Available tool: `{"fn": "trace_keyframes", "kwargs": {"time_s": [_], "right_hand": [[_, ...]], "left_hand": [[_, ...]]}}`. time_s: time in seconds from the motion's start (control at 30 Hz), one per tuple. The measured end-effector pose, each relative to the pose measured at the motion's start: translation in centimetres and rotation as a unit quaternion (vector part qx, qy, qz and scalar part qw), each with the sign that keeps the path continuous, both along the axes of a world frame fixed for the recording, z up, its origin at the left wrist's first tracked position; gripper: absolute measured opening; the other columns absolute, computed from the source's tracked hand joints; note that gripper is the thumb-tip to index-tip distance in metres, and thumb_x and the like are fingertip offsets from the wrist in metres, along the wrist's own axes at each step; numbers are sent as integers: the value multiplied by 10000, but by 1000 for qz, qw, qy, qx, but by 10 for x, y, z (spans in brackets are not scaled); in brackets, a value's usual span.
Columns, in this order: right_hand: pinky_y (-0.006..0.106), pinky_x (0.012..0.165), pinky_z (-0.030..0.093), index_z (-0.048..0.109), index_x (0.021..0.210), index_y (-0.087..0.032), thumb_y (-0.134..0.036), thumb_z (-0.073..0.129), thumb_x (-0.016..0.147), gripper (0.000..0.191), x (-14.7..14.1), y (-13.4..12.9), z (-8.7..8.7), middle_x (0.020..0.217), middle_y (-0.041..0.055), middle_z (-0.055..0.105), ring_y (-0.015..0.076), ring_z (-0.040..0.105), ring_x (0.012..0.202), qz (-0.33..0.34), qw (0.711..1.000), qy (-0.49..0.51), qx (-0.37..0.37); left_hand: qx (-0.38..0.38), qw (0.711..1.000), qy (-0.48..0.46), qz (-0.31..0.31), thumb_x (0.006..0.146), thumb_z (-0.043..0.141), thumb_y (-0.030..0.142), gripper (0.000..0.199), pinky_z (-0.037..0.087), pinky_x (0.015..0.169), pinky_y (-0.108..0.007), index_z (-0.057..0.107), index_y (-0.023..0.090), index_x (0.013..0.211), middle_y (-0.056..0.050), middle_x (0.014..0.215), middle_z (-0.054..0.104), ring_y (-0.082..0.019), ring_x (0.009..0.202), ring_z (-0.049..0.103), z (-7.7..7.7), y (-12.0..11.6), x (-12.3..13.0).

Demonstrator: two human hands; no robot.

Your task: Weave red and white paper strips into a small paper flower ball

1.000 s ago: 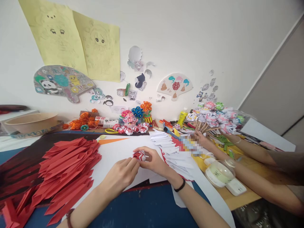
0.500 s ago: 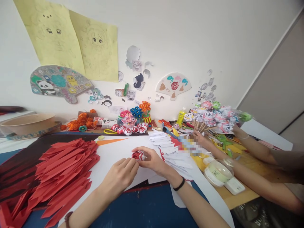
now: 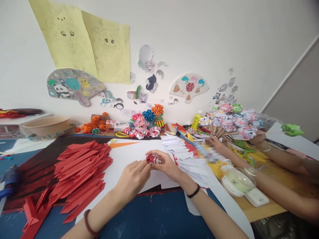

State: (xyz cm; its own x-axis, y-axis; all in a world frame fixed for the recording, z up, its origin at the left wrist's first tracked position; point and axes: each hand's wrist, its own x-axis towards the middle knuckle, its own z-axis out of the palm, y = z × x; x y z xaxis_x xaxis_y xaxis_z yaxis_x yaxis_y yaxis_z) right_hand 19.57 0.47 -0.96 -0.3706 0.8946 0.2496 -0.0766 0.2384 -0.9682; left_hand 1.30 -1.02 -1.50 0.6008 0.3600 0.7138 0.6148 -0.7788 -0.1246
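A small red-and-white paper rose (image 3: 153, 159) is held between my two hands above a white paper sheet (image 3: 124, 159). My right hand (image 3: 169, 166) curves its thumb and fingers round the rose's right side. Pressed against the left side are the bent fingers of my left hand (image 3: 136, 176). Folded red paper strips (image 3: 81, 166) lie in a heap to the left. Folded white paper strips (image 3: 185, 162) are spread on the right. Behind the sheet sits a row of similar red-and-white paper roses (image 3: 139, 134).
On the right, a co-worker's hand (image 3: 216, 142) grips a bunch of paper flowers (image 3: 231, 121), and their other hand (image 3: 259, 139) holds a green flower (image 3: 292, 129). A clear jar (image 3: 238, 182) stands nearby. A glue gun (image 3: 11, 181) lies far left, before a beige bowl (image 3: 47, 126).
My view has turned a little left, bringing the glue gun into sight. Both hands remain on the rose. The co-worker's green flower has moved right, away from the bunch.
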Motion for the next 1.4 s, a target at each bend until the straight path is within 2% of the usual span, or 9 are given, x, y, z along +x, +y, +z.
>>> {"fn": "trace_keyframes", "kwargs": {"time_s": [0.07,0.2,0.3,0.37,0.43,0.73,1.03,1.2,1.4], "right_hand": [[319,832,500,648,1117,-236,-265,767,717,418,1,1,1,1175,60,611,218,568,1058,-5,1000,-1,2],[320,858,500,631,1151,-274,-238,770,699,474,3,1,4,1264,49,565,232,503,1179,-6,1000,19,17],[302,840,505,576,1229,-308,-217,768,692,577,4,0,4,1301,45,535,234,446,1251,-1,999,32,13],[294,824,508,540,1272,-314,-213,765,694,629,4,0,4,1264,52,551,235,446,1254,6,999,32,6],[294,828,506,526,1287,-306,-214,766,692,648,5,0,3,1242,58,558,238,445,1255,10,1000,28,5],[311,854,507,542,1261,-297,-249,789,684,629,3,-1,4,1285,66,525,246,428,1279,8,1000,22,8],[328,835,524,532,1275,-291,-272,796,681,650,5,2,-1,1232,69,551,244,505,1188,15,1000,27,-1],[332,888,506,560,1261,-289,-278,797,686,622,5,3,-2,1339,62,515,247,455,1259,17,1000,20,15],[358,945,471,576,1254,-286,-275,807,676,623,5,4,-3,1336,63,524,253,447,1274,13,1000,7,15]], "left_hand": [[-122,989,-86,3,922,477,151,165,343,569,-252,593,173,806,12,691,555,-110,580,473,3,1,0],[-367,911,-190,-14,878,560,276,135,357,562,-218,665,199,841,26,708,624,-90,554,443,16,5,-3],[-472,858,-203,-22,875,555,394,248,316,531,-226,691,192,832,16,696,631,-96,547,397,24,8,-5],[-498,842,-206,-26,882,533,434,301,297,528,-231,692,185,831,14,676,614,-101,552,387,26,9,-6],[-495,843,-207,-25,887,519,437,310,303,541,-232,685,182,830,14,681,611,-105,565,402,26,8,-5],[-415,890,-185,30,882,540,343,194,350,589,-234,667,216,811,39,705,640,-104,564,456,20,2,0],[-336,928,-162,-18,900,577,313,148,364,605,-223,687,234,841,41,772,682,-91,589,493,11,8,-7],[-330,930,-160,-35,918,563,294,148,376,624,-220,688,235,865,29,800,683,-95,627,528,7,10,-8],[-324,938,-124,-6,930,521,314,184,375,605,-233,657,218,851,11,801,669,-107,610,531,12,6,-7]]}}
